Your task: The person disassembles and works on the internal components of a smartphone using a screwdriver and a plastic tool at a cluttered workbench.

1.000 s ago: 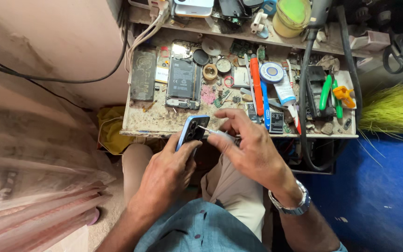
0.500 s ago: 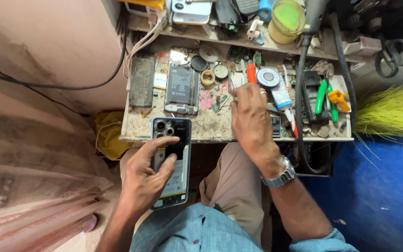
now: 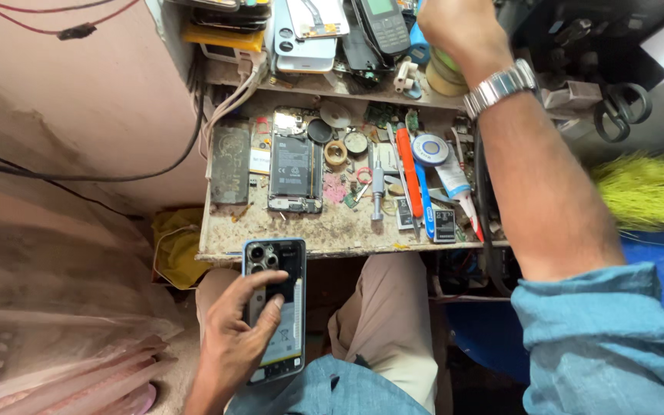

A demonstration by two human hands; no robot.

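Left hand (image 3: pixel 232 342) grips an opened phone (image 3: pixel 274 307), back cover off, battery and camera cluster exposed, below the front edge of the workbench (image 3: pixel 332 234), over the lap. Right hand (image 3: pixel 455 27) reaches the back shelf, closed around a yellow-green jar (image 3: pixel 443 73). Judged: disassembly done, repair itself pending; a second opened phone (image 3: pixel 295 170) lies on the workbench.

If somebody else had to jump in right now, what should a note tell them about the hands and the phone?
Left hand: holds the opened smartphone over the lap, back cover off, camera cluster and battery exposed.
Right hand: reaching up to the upper shelf, on a yellow-green container; what it grips is hidden.
Workbench: a second opened phone, an orange-handled screwdriver, a blue-handled tool and small parts.
Done: back cover is off.
Left: insides still exposed, phone not closed up.
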